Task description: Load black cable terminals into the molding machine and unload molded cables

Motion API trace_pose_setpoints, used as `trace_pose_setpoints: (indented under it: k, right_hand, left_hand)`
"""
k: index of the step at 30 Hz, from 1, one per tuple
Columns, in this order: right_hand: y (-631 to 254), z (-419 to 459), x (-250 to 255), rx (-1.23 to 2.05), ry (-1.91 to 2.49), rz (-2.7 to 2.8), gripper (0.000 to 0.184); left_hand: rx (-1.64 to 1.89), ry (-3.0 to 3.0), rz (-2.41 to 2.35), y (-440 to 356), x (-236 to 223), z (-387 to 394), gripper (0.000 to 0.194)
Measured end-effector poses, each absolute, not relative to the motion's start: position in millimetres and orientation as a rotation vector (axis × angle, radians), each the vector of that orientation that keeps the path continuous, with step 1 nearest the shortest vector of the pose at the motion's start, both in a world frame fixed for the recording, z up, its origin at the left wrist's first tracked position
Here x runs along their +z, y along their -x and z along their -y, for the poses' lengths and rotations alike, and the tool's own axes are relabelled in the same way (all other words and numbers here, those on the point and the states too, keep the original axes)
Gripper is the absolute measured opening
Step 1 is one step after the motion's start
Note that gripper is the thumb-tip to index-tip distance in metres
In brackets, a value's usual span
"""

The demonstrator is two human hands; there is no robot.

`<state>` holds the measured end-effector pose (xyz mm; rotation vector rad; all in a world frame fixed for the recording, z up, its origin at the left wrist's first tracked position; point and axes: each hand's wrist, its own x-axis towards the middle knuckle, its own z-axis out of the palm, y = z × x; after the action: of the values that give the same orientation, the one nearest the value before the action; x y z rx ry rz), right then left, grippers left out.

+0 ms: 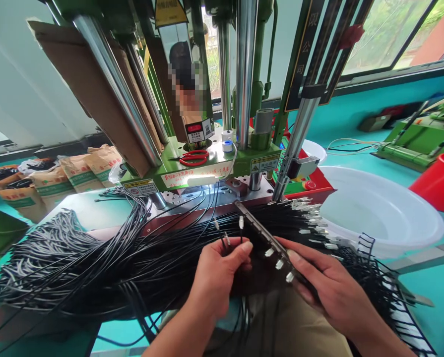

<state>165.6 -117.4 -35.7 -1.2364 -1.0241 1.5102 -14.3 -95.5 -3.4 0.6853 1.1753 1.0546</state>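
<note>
My left hand (216,275) is closed in a pinch on a few thin black cables (229,240) whose metal tips stand up above the fingers. My right hand (329,285) grips a long dark metal fixture bar (261,230) that slants from the hand up toward the machine; three cable ends with metal plugs sit in its slots near my fingers. Both hands hover over a thick bundle of black cables (95,258) spread across the bench in front of me.
A green vertical moulding press (214,158) with chrome columns stands straight ahead, red scissors (194,157) on its platen. A white plastic basin (385,213) and a red bucket (441,181) lie to the right. Sacks (76,171) are stacked at left. A person stands behind the machine.
</note>
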Motion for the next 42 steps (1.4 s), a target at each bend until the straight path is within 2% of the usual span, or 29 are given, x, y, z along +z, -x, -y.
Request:
trace_pose_setpoints:
  k: [3,9,17,36,42]
  right_hand:
    - [-173.2,119.2,-42.3,1.542,1.223,0.929,0.052]
    - [-166.0,121.1,-34.6,1.581,1.257,0.912,0.054]
    - [-165.0,119.6,-33.0,1.589,1.253,0.921,0.060]
    - [-164.8,120.0,-34.5,1.484,1.296,1.140,0.057]
    - [-174.2,121.1,-34.6,1.542,1.306,1.021,0.051]
  left_hand:
    - [1.083,-0.607,-1.118,21.4,0.7,97.8,0.034]
    - [0.867,-0.716,-1.218,17.7,-2.8,103.2,0.045]
    - [0.928,-0.716,-1.272,13.1,-4.3,101.5,0.024]
    - [0.982,-0.747,-1.329,2.8,-4.3,96.5,0.017]
    - [1.057,-0.706,-1.252,22.8,3.2,94.6,0.031]
